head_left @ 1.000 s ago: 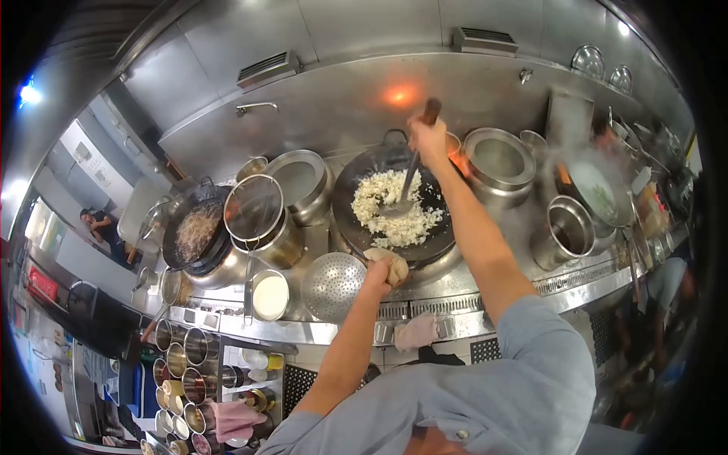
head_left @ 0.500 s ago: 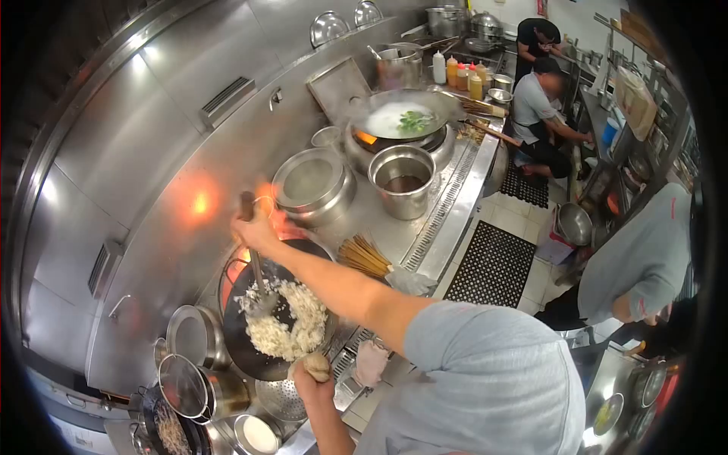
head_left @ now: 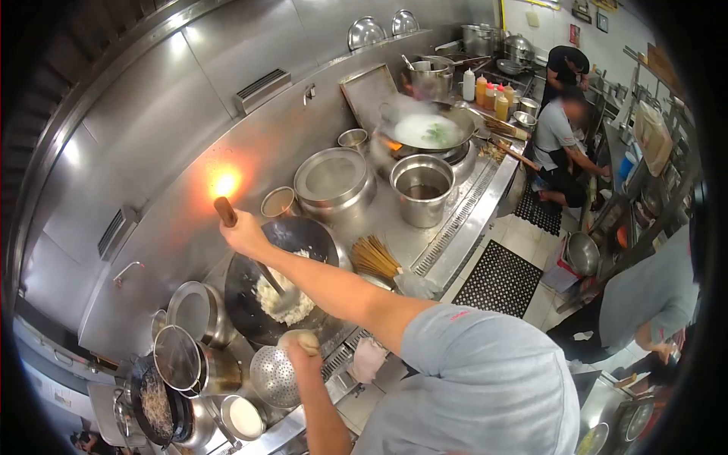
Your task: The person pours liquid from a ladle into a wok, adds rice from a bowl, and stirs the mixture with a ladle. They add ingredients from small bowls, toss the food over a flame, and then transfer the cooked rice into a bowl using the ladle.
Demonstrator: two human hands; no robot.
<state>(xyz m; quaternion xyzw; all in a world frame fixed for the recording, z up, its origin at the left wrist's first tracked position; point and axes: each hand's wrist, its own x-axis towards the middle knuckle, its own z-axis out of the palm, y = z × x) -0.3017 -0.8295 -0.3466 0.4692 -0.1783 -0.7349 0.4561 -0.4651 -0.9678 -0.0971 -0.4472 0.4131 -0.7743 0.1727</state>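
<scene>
My right hand is closed around the wooden handle of a wok spatula, whose metal head rests on white rice. The rice lies heaped in the lower part of a dark wok; my forearm hides part of the wok. With a folded pale cloth in its grip, my left hand is at the wok's near edge. The cloth covers whatever it grips there. A perforated strainer sits just beside that hand.
Flame glow shows at the back wall. A lidded pot, a steel pot of dark liquid and a bamboo brush stand to the right. Farther back is a steaming wok. Several people work on the right, one close by.
The view has shifted. The wok is tipped more toward me, and the spread rice is now gathered in a heap. My right hand has swung the spatula's handle outward.
</scene>
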